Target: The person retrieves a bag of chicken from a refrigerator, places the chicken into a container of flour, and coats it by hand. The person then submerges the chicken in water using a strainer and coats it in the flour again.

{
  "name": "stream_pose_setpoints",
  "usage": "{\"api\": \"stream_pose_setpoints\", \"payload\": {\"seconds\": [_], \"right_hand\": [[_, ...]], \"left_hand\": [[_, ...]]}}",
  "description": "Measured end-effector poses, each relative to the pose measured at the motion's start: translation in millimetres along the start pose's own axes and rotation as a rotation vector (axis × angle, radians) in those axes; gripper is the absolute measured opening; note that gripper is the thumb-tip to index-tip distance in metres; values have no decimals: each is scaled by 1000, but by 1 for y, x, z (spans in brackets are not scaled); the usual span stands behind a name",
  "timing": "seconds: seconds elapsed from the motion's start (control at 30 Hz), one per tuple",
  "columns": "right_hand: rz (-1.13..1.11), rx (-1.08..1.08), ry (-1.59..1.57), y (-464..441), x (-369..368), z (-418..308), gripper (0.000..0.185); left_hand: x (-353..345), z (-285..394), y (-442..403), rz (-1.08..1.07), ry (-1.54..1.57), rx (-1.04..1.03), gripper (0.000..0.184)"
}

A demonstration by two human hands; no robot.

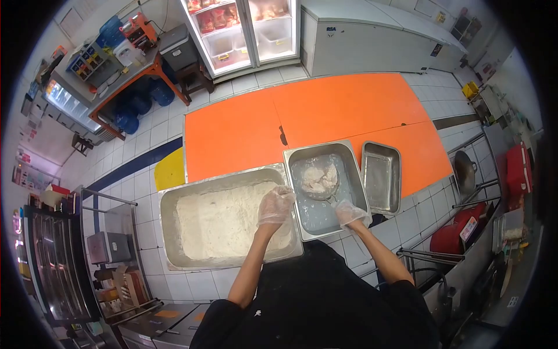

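Observation:
A large metal tray (165, 232) of pale flour (221, 224) stands at the front left of the orange table. Over its right side is my left hand (275, 206) in a clear plastic glove dusted with flour, its fingers curled; what they hold, if anything, is hidden. To the right, a deeper metal tray (295, 218) holds cloudy liquid and a round strainer with pale floured pieces (319, 179) in it. My right hand (351, 214), also gloved, is at the strainer's handle (333, 200), with its fingers closed round the handle's end.
An empty metal pan (381, 180) lies right of the liquid tray. The orange tabletop (325, 110) stretches behind the trays. Beyond it stand a lit glass-door fridge (250, 35) and a white chest freezer (372, 49). A wok (464, 168) is at the right.

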State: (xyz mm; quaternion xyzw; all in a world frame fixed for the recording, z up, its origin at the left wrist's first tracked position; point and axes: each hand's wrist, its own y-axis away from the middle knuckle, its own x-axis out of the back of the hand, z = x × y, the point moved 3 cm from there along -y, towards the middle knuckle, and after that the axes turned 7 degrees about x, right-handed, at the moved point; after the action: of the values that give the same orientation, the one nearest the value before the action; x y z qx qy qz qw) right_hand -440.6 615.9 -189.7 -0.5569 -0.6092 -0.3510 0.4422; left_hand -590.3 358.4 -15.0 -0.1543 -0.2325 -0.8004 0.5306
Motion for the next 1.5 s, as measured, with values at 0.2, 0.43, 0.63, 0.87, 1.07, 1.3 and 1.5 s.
{"api": "stream_pose_setpoints", "payload": {"seconds": [0.2, 0.43, 0.63, 0.87, 1.07, 1.3, 1.5], "right_hand": [[-18, 71, 184, 4, 42, -32, 20], [-137, -132, 78, 21, 92, -57, 14], [24, -200, 228, 28, 89, -70, 18], [75, -231, 329, 66, 67, -78, 16], [-24, -406, 110, 67, 112, -97, 21], [130, -389, 57, 48, 123, -114, 28], [-156, -378, 54, -43, 168, -209, 33]], "left_hand": [[2, 8, 5, -6, -6, -22, 35], [18, -19, 16, 90, 112, 14, 35], [21, 4, 27, 41, 89, -37, 29], [-54, 7, -21, -16, -245, -180, 34], [-24, -18, -44, 107, -196, -158, 28], [18, -82, -21, 359, 1, -125, 23], [107, -161, 32, 626, -32, 110, 19]]}}
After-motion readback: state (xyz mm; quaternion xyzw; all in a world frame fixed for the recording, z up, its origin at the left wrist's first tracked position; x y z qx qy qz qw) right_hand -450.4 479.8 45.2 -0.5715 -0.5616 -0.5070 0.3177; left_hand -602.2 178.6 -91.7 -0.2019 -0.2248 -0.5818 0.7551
